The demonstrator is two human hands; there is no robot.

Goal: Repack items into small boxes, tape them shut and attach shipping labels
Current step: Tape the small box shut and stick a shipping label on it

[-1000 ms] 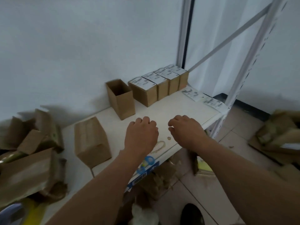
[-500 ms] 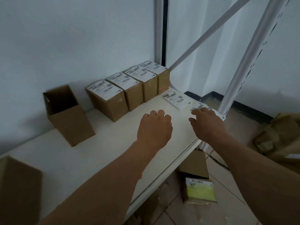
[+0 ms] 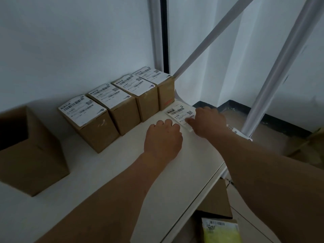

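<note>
Rightmost, right hand (image 3: 208, 121) reaching onto the far end of the shelf, fingers laid on the loose shipping label (image 3: 178, 114), thumb stretched along its near edge; pinching or merely pressing it, cannot tell. Label lying flat on the white shelf top (image 3: 122, 172), just in front of the last box in the row and touching or nearly touching its base. Beside it, left hand (image 3: 163, 139) knuckles-up on the shelf, fingers curled under into a loose fist, holding nothing visible, just short of the label's near corner. Both forearms bare, stretching in from the bottom of the view.

Behind the hands, four labelled boxes (image 3: 98, 123) in a row against the wall, side by side and touching, each closed and topped with a white printed label. Farther left, well apart from the row, an open empty box (image 3: 33, 155), upright, flaps up, dark inside.

At the shelf's right edge, another bit of printed label (image 3: 233, 129) peeking out past the right wrist, mostly hidden by the arm. White metal upright (image 3: 280, 67) and a diagonal brace (image 3: 210, 41) of the rack rising on the right, pale wall behind. Down on the floor below the shelf edge, a flat piece of cardboard (image 3: 217, 204) and a yellow-green package (image 3: 220, 232) with a barcode at its top. More crumpled cardboard at the far right edge, blurred.
</note>
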